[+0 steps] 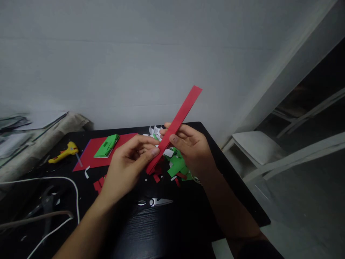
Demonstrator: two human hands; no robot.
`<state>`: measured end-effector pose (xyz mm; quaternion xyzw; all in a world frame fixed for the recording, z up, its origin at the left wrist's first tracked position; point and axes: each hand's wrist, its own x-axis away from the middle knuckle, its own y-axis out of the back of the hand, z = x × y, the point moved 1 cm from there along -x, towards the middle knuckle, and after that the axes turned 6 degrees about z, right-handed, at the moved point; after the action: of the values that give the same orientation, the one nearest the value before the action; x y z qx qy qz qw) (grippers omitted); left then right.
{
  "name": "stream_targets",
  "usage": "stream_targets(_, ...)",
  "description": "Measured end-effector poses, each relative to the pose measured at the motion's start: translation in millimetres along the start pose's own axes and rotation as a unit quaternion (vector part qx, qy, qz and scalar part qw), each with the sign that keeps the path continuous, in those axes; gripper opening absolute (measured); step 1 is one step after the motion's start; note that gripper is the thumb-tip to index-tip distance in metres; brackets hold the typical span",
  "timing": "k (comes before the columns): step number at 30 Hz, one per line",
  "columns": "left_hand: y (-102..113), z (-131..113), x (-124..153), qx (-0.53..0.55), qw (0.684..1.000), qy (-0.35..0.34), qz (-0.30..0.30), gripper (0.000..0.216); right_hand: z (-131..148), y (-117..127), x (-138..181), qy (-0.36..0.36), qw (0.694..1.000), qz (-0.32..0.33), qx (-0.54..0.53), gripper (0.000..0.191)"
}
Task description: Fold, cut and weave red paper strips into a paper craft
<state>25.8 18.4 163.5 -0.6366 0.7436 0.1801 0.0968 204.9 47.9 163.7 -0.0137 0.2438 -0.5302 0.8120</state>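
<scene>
A long folded strip of red paper [183, 112] slants up to the right above the black table. My left hand [129, 162] pinches its lower part between thumb and fingers. Farther up the strip, my right hand [192, 147] grips it with the thumb in front and the fingers behind. Below the strip lie green paper scraps [178, 166], and white scraps [155, 131] show behind it. Scissors [161, 202] rest on the table nearer to me, their blades pointing right and their handles hard to make out in the dark.
At the left, a yellow glue gun [64, 152] lies near a red sheet [90, 153] bearing a folded green paper piece [107, 145]. A white cable [77, 190] loops across the black table [151, 230]. A white chair [250, 147] stands right of the table, and a wall behind.
</scene>
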Motion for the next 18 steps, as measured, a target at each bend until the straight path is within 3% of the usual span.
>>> stream_targets(13, -5.3, 5.8, 0.5, -0.109, 0.992, -0.054, -0.044, 0.019, -2.6, -5.2, -2.3, 0.010, 0.997, -0.067, 0.029, 0.032)
stream_targets(18, -8.1, 5.0, 2.0, -0.094, 0.993, -0.057, -0.051, 0.017, -4.3, -4.7, -2.2, 0.015, 0.995, -0.088, 0.040, 0.035)
